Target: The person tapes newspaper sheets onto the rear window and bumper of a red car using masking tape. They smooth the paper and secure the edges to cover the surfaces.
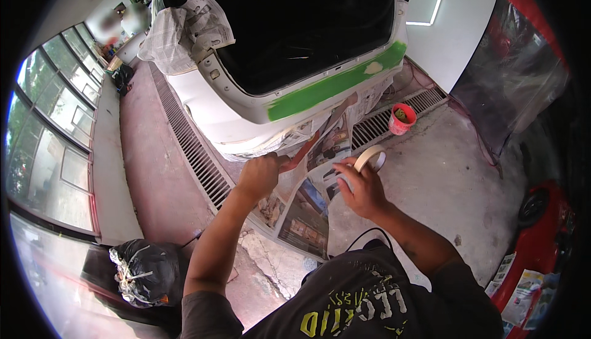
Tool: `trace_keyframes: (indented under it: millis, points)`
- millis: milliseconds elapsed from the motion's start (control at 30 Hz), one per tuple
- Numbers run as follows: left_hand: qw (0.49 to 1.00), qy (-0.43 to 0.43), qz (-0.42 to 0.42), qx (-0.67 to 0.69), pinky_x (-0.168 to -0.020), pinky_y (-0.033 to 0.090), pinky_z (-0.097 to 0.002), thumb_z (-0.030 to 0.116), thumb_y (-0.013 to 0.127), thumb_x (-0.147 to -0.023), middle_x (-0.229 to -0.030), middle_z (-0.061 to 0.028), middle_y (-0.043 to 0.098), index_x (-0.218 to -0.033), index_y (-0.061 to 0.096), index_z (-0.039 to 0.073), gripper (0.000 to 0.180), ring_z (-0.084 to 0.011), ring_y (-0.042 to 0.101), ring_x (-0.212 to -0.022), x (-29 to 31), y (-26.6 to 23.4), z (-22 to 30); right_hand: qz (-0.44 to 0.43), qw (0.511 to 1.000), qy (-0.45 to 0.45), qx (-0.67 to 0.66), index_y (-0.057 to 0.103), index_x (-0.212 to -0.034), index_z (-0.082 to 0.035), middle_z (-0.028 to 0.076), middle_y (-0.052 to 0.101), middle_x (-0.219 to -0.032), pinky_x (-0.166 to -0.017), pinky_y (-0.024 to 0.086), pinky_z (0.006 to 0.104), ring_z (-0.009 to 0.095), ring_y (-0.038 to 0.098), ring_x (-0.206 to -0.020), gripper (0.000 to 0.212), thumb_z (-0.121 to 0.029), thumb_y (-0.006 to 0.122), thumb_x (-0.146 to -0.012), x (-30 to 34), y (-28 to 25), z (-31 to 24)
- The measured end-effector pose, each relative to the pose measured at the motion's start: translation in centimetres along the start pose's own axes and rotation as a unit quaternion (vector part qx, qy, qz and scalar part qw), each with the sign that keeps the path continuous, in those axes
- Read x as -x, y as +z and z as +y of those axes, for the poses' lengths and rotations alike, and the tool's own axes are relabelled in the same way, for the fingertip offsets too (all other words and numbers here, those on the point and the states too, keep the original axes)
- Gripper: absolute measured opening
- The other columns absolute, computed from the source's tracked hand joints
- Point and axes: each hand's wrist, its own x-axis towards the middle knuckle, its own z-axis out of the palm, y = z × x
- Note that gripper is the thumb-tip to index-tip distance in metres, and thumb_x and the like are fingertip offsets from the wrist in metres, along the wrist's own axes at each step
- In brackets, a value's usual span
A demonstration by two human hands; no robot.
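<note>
My left hand [257, 178] is closed in a fist at the upper edge of a printed newspaper sheet [305, 219], where a reddish strip runs out from the fingers. My right hand [362, 190] has a roll of masking tape [369, 153] hooked on its fingers, beside the sheet's right side. The sheet hangs in front of me, just below the rear of a white car body [212, 112]. More newspaper [363, 102] covers the car's lower edge. A green painted band [332, 87] with a pale patch crosses the panel below the dark rear opening.
Crumpled newspaper [184, 31] covers the car's left corner. A red bucket [402, 119] stands on the floor beside a drain grate [369, 125]. At lower left sits a black garbage bag [148, 271]. A red car [542, 234] is at right, near a clear plastic curtain [502, 74].
</note>
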Motion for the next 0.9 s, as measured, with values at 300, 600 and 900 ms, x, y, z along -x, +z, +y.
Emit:
trace_keyframes:
  millis: [300, 600, 900]
  points:
    - [0.960, 0.141, -0.018, -0.242, -0.081, 0.060, -0.0381, 0.015, 0.064, -0.094, -0.093, -0.0037, 0.070, -0.116, 0.079, 0.022, 0.027, -0.0223, 0.073, -0.088, -1.3, -7.8, 0.3, -0.100, 0.983, -0.136, 0.067, 0.079, -0.119, -0.013, 0.007, 0.067, -0.136, -0.103, 0.051, 0.0484, 0.033, 0.060, -0.124, 0.030, -0.029, 0.080, -0.093, -13.4, 2.8, 8.7]
    - [0.966, -0.144, -0.085, -0.198, -0.085, 0.058, -0.0489, 0.014, 0.075, -0.093, -0.094, -0.0132, 0.078, -0.102, 0.078, 0.006, 0.012, -0.0346, 0.076, -0.090, -7.1, -15.4, -7.9, -0.078, 0.978, 0.052, -0.187, 0.079, -0.099, -0.007, 0.019, 0.073, -0.103, -0.079, 0.057, 0.0497, 0.037, 0.071, -0.092, 0.021, -0.028, 0.079, -0.095, -15.8, 13.2, 15.4]
    - [0.936, -0.302, 0.132, 0.122, -0.087, 0.056, -0.0331, 0.011, 0.080, -0.093, -0.099, -0.0101, 0.081, -0.105, 0.080, -0.001, 0.017, -0.0172, 0.074, -0.092, -8.6, -15.8, -14.2, -0.118, 0.968, 0.066, -0.214, 0.079, -0.104, -0.009, 0.012, 0.074, -0.097, -0.084, 0.054, 0.0500, 0.036, 0.069, -0.093, 0.017, -0.024, 0.077, -0.097, -20.3, 18.3, 18.0]
